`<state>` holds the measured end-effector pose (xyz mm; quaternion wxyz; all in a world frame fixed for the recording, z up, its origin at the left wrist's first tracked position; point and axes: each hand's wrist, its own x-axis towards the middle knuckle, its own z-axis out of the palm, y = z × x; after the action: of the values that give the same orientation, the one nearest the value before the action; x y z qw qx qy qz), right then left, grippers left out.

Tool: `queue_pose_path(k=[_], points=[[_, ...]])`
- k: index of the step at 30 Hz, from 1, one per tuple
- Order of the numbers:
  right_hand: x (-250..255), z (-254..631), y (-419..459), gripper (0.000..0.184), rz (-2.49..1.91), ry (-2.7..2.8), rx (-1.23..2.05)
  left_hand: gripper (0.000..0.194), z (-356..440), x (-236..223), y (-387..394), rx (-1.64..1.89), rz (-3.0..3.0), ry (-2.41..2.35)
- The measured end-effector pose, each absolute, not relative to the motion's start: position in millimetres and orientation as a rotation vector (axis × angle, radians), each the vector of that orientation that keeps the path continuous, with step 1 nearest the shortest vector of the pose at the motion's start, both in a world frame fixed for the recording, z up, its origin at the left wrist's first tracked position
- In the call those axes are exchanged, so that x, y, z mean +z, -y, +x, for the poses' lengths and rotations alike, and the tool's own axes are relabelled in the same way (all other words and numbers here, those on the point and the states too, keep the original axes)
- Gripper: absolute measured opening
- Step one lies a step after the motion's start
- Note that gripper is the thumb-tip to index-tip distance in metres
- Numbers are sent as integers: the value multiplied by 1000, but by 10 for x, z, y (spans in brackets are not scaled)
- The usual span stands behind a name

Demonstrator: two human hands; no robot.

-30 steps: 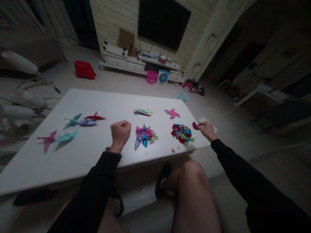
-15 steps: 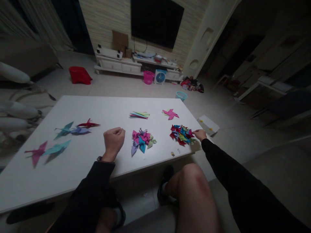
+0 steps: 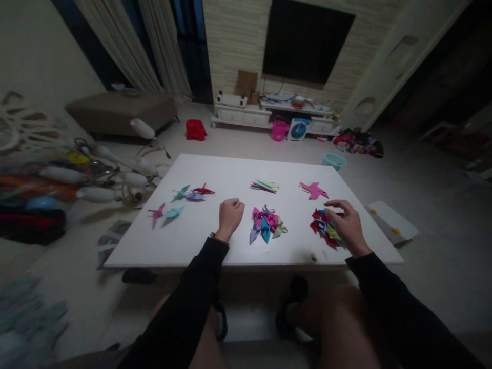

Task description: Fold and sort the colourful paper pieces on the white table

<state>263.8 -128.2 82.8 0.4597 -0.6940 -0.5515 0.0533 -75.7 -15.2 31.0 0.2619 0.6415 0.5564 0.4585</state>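
Note:
On the white table [image 3: 219,241], my left hand [image 3: 229,218] is a closed fist with nothing showing in it. Just right of it lies a heap of folded paper cranes [image 3: 268,223] in pink, blue, purple and green. My right hand [image 3: 348,225] hovers over the right side of a mixed pile of small folded paper pieces [image 3: 321,225], partly hiding it. Its thumb and forefinger are curved with a gap between them, and I see nothing held. Behind that pile rests a pink paper pinwheel [image 3: 314,190]. A bundle of folded paper strips [image 3: 265,186] lies at the back middle.
Several spread-out paper cranes, among them a red one [image 3: 203,189] and a teal one [image 3: 173,212], lie on the table's left. Small bits [image 3: 313,257] sit near the front edge. A blue basket [image 3: 335,161] and a white box [image 3: 392,220] stand beyond the right side.
The view has swung left, so the table appears farther right. My right hand has gone from pinching at the pile's right edge to hovering above it with fingers apart. My left fist stays closed.

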Motion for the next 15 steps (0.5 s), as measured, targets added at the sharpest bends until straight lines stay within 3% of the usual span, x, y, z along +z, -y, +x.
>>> queue_pose_path(k=[7,11,15], points=[[499,1317,1122,9,-1420,1383,363,23,-1204,45,-12,964,1700,-1743],[307,1149,1069,11,-1352,1578,339,8,-1534,-149,-98,953,1494,-1849],[257,1227,1049,9,-1376,1644,336,9,-1719,-247,-208,948,1393,-1940]])
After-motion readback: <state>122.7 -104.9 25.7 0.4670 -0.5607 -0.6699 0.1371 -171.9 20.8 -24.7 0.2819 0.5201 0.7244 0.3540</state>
